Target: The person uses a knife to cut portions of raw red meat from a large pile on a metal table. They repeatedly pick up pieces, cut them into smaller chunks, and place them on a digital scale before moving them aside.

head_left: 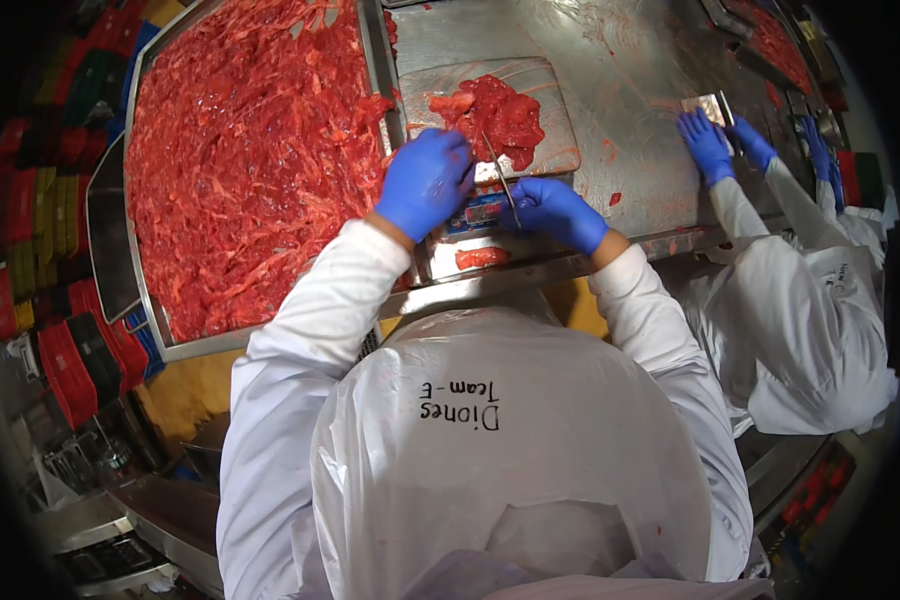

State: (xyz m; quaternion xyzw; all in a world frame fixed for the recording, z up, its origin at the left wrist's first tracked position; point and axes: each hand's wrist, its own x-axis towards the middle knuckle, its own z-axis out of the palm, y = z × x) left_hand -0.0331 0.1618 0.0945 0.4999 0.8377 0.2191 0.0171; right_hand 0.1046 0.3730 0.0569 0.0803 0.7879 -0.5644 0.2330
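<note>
My left hand (425,180), in a blue glove, rests with curled fingers on the near left edge of a steel scale platform (555,95), touching the pile of red raw meat pieces (495,112) on it. My right hand (555,210), also blue-gloved, grips a thin knife (498,170) whose blade points up toward the meat pile. Both hands sit just above the scale's display at the table's front edge. A loose strip of meat (481,258) lies on the ledge below the scale.
A large steel tray (142,290) heaped with red meat strips fills the left. The wet steel table (630,70) stretches right, where another person in white has two blue-gloved hands (720,145) on a small metal piece. Red and yellow crates (65,365) stack at far left.
</note>
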